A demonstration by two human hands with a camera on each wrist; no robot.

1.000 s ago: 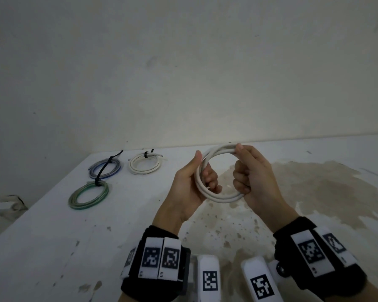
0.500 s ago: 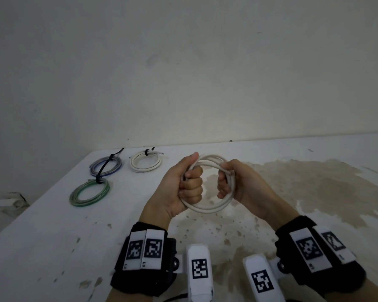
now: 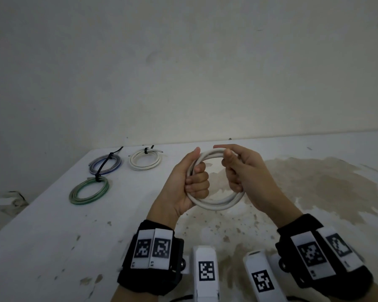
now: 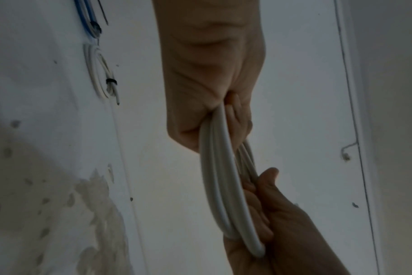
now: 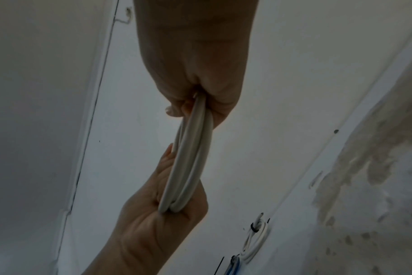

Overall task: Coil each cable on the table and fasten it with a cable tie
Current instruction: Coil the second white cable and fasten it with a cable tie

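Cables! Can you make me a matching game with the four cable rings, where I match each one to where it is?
Things:
1. big white cable ring
2. small white cable ring
3. blue cable ring
4. green cable ring

Places:
A. on the table, nearest the left edge, closest to the person
B. held up in both hands
C. on the table by the wall, just right of another ring
D. on the table by the wall, its black tie reaching the green ring

Pairs: 1-B, 2-C, 3-D, 4-A
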